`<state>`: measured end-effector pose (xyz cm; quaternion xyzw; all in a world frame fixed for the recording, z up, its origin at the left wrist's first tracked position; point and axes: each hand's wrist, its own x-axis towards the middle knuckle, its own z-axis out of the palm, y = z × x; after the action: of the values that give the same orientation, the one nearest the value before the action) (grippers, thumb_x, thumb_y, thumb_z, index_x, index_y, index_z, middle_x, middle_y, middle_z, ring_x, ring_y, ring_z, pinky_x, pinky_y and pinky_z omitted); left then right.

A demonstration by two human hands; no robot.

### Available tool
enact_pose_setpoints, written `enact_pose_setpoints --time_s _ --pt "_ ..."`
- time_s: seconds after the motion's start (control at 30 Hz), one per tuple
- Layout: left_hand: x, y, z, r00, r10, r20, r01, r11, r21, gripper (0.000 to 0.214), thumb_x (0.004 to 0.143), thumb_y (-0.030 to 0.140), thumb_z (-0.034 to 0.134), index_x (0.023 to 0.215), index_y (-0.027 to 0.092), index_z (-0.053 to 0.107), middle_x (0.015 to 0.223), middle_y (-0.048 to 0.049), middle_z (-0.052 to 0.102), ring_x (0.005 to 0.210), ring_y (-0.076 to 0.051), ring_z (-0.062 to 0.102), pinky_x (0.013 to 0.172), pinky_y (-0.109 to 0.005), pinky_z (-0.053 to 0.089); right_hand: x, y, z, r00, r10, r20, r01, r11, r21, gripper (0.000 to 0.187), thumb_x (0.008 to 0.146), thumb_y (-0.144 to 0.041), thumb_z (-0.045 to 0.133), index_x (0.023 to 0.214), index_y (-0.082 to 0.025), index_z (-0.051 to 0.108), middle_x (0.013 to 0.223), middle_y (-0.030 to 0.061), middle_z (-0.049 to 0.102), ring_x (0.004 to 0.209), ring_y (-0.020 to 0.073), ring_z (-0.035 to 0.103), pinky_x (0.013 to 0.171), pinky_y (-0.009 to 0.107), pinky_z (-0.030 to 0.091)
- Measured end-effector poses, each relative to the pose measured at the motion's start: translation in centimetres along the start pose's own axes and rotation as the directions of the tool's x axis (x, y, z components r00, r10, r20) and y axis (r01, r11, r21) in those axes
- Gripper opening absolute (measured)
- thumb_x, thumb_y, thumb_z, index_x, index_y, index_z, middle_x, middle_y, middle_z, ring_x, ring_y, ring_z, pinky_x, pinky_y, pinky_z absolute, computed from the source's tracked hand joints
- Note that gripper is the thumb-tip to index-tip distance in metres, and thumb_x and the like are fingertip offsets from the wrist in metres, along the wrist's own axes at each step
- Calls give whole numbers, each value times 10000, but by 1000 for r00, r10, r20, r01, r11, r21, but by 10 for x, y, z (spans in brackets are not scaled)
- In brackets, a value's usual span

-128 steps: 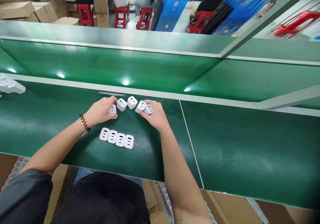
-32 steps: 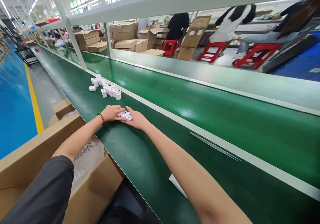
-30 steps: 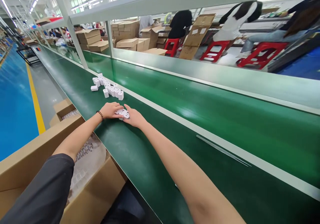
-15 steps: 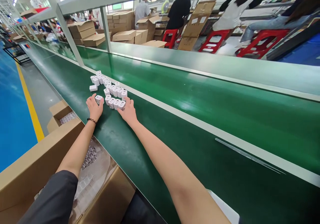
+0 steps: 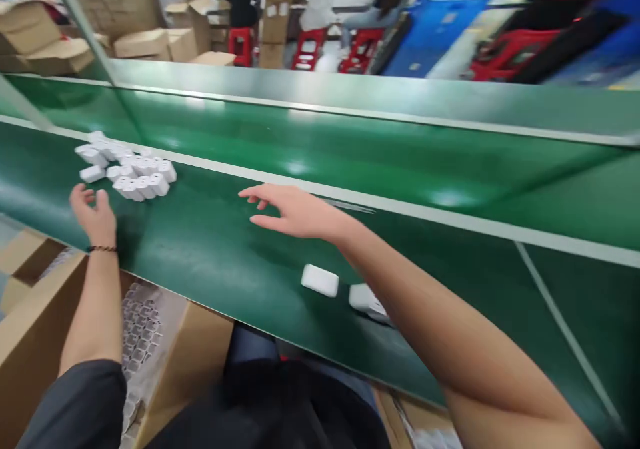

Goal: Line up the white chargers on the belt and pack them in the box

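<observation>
My left hand [image 5: 94, 217] is over the near edge of the green conveyor belt [image 5: 210, 242], fingers curved and apart, with nothing in it that I can see. Just beyond it lies a group of white charger blocks [image 5: 143, 185], mostly standing upright; one white block [image 5: 93, 173] lies on its side near my fingertips. My right hand [image 5: 285, 210] hovers above the belt, fingers extended leftward, thumb apart, holding nothing. Nearer to me, below my right forearm, a white block [image 5: 320, 280] lies flat. Beside it are more white pieces [image 5: 367, 301], partly hidden by the forearm.
An open carton [image 5: 200, 342] with clear plastic trays [image 5: 143, 329] stands below the belt at left. A pale rail [image 5: 225, 167] runs along the belt's far side, and a thin clear strip [image 5: 350, 206] lies near it. Cartons, red stools and people are beyond.
My right hand has left the end of the block row and moved right. My left hand has come away from the block it was around. The view has swung right.
</observation>
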<state>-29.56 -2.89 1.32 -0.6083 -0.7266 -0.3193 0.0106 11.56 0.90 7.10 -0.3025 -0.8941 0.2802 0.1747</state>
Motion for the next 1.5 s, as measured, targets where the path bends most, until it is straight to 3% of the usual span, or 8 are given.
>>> enact_pose_setpoints --time_s 0.07,0.2,0.4,0.53,0.73,1.0,1.2,1.5 --pt "-19 22 0 939 -114 -323 69 987 -147 479 954 495 388 1400 365 273 1343 8 510 1260 -290 499 1009 -525 494 -78 5 -26 990 110 -92 -113 993 -29 417 901 -358 565 1296 -231 597 1173 53 694 991 226 674 921 418 546" --pt "-76 111 21 978 202 61 -171 929 -327 444 911 494 542 1332 423 418 1356 49 540 1182 -259 590 990 -521 538 -210 5 -31 851 438 -288 -455 890 8 429 905 -486 557 1262 -256 618 1197 79 698 1060 271 672 862 424 584" --pt "-150 241 94 566 626 537 -439 780 -447 770 807 505 712 1434 235 355 1464 -104 489 1338 -262 497 1125 -425 446 -304 16 22 762 556 -333 -543 828 139 626 864 -513 638 1416 -277 462 1443 98 536 1324 299 518 1065 504 486" --pt "-157 264 119 519 623 585 -494 777 -389 670 810 346 719 1379 186 404 1352 -128 566 1285 -273 532 1092 -434 452 -316 31 51 746 538 -392 -488 843 227 711 869 -466 650 1487 -273 355 1479 112 487 1323 281 515 1083 517 464" --pt "-152 298 111 447 621 644 -554 757 -346 401 790 173 623 1187 204 577 1167 -72 585 945 -209 653 856 -332 540 -310 44 66 750 522 -407 -467 853 234 568 915 -370 583 1452 -265 433 1416 81 564 1265 246 556 1099 474 445" --pt "-155 328 123 356 659 662 -609 701 -371 766 756 270 729 1449 206 409 1176 -99 611 1120 -287 571 949 -407 501 -306 46 68 771 503 -390 -433 864 259 544 914 -400 579 1432 -282 463 1394 66 580 1153 238 608 1023 456 508" --pt "-167 323 130 398 701 592 -546 700 -461 822 774 455 765 1470 265 371 1448 -99 498 1286 -271 497 1031 -403 473 -294 43 71 779 503 -374 -432 863 261 585 901 -392 587 1454 -287 427 1313 87 610 1126 248 609 990 473 516" --pt "-181 311 126 481 747 459 -669 651 -358 488 848 600 646 1208 272 631 1101 -19 721 928 -197 645 780 -301 502 -277 28 72 787 429 -443 -341 901 268 557 876 -347 636 1401 -275 462 1223 71 660 1033 241 622 918 437 547"
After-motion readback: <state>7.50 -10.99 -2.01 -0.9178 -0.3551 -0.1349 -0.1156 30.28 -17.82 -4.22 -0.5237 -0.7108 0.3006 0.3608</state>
